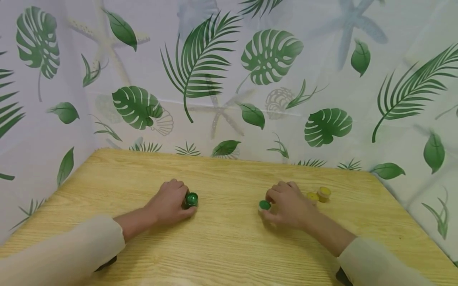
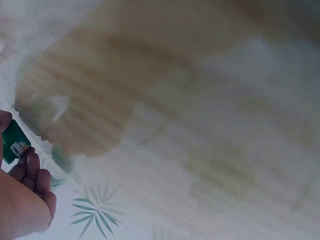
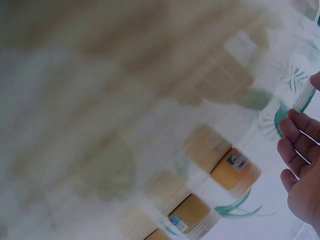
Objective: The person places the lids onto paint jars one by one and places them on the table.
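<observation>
In the head view, my left hand [image 1: 171, 203] grips a small green paint jar [image 1: 192, 199] whose uncovered top shows glossy green. The left wrist view shows the green jar [image 2: 16, 140] with a white label, between thumb and fingers. Off to the right, my right hand [image 1: 289, 204] pinches a pale jar lid [image 1: 264, 205] with a green face between thumb and fingertips. Its ridged edge shows in the right wrist view, where the lid [image 3: 304, 97] sits at the fingertips. The two hands are well apart, both low over the wooden table [image 1: 222, 246].
Beyond my right wrist stand a yellow paint jar [image 1: 324, 193] and another yellow jar [image 1: 312, 196], partly hidden by the hand. The right wrist view shows yellow-orange jars [image 3: 235, 170] with labels, one cut off at the bottom edge. A leaf-printed cloth [image 1: 222, 79] hangs behind the table.
</observation>
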The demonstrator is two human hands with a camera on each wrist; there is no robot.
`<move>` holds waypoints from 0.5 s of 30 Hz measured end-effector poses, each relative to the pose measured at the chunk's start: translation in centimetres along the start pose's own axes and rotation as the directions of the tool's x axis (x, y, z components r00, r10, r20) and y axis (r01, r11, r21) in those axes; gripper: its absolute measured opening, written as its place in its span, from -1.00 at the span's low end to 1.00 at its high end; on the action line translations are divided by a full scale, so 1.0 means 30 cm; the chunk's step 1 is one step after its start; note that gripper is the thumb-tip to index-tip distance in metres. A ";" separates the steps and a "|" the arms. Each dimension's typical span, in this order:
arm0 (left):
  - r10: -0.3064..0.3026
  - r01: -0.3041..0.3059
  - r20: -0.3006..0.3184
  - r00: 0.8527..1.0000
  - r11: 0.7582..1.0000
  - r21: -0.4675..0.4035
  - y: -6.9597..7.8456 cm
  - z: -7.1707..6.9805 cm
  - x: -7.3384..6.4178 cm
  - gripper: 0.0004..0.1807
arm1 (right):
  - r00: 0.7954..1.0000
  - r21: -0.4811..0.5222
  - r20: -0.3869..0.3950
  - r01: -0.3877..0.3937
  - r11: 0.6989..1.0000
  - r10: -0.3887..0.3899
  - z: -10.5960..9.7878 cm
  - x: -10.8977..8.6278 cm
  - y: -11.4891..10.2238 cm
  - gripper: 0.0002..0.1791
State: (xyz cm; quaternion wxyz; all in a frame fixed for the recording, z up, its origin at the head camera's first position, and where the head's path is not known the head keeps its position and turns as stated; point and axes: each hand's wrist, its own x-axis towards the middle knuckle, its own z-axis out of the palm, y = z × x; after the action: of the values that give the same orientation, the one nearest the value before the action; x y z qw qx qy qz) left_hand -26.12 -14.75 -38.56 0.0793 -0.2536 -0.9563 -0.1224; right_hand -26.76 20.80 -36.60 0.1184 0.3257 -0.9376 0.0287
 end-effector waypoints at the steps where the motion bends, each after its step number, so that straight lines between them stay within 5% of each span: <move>1: 0.006 -0.006 -0.003 1.000 1.000 0.000 0.005 -0.001 -0.004 -0.61 | 1.000 0.004 -0.004 0.011 1.000 -0.011 -0.002 -0.007 -0.010 -0.76; 15: 0.087 -0.085 0.013 0.996 0.992 -0.098 0.097 -0.018 -0.083 -0.70 | 0.984 0.058 -0.006 0.175 0.983 -0.175 -0.022 -0.093 -0.135 -0.80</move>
State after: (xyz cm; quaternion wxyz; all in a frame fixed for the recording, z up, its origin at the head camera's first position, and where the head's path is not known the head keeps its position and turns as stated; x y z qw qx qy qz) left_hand -22.47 -13.59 -38.00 0.0637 -0.2990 -0.9381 -0.1629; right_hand -22.01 19.38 -36.72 0.1116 0.4103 -0.9040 0.0457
